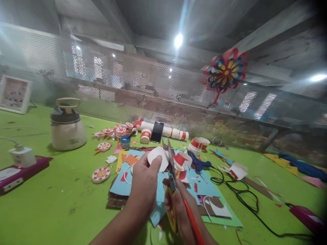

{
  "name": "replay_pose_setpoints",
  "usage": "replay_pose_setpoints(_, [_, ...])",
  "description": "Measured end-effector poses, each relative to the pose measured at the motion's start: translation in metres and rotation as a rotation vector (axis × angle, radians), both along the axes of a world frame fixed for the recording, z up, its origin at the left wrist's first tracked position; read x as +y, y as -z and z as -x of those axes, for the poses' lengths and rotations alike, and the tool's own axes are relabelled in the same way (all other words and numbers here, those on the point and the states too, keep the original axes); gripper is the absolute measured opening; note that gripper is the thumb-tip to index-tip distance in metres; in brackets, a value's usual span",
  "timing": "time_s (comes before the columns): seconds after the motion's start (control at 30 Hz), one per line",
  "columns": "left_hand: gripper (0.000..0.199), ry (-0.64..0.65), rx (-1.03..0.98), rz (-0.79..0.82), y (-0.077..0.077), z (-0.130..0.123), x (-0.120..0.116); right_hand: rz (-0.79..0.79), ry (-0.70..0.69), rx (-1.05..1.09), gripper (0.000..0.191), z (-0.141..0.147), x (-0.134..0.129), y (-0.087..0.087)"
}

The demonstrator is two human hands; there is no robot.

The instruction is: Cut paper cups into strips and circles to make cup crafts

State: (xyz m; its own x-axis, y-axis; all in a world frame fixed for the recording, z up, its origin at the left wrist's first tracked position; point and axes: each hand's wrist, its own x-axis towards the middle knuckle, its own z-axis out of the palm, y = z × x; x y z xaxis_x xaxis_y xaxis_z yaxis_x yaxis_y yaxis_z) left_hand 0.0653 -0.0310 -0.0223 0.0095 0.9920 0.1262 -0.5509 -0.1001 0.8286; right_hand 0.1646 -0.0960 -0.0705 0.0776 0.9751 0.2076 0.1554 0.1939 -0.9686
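My left hand point(145, 180) pinches a rounded white piece of paper point(156, 158) between thumb and fingers. In my right hand point(183, 204) are scissors point(172, 173) with red and yellow handles. Their blades point away from me, slightly apart, at the right edge of the white paper; I cannot tell whether they touch it. Just right of the blades lie curled red and white paper cup pieces point(182, 159). Light blue paper sheets point(121, 182) lie under both hands, on top of brown cardboard point(117, 201).
A blue glue gun point(200, 164) trails a black cord point(240, 192) to the right. Behind are paper cups point(145, 135), a phone point(157, 132) and a blue jar point(125, 141). Decorated paper discs point(101, 174), a white kettle-like jug point(68, 134) and a power strip point(28, 173) stand left.
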Motion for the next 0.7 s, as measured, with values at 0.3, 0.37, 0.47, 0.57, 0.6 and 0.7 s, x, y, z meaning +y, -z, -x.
replay_pose_setpoints(0.3, [0.02,-0.001,-0.015,0.014,-0.003,0.001,0.0,0.005,-0.012,0.05,0.056,0.008,-0.003,-0.011])
replay_pose_setpoints(0.37, [0.019,0.0,-0.018,0.018,-0.002,0.0,0.001,-0.024,-0.02,0.05,0.056,0.009,-0.004,-0.013])
replay_pose_setpoints(0.47, [0.017,0.008,-0.021,0.022,-0.001,-0.001,0.001,-0.028,-0.032,0.027,0.056,0.009,-0.004,-0.013])
replay_pose_setpoints(0.57, [0.017,0.006,-0.03,0.019,-0.002,0.0,0.0,-0.005,-0.026,-0.014,0.057,0.006,-0.004,-0.009])
replay_pose_setpoints(0.6, [0.018,0.003,-0.032,0.02,-0.002,0.0,-0.001,-0.007,-0.02,-0.031,0.057,0.005,-0.004,-0.008])
replay_pose_setpoints(0.7, [0.019,-0.001,-0.045,0.032,-0.004,0.0,-0.002,-0.017,0.008,-0.088,0.056,0.003,-0.004,-0.005])
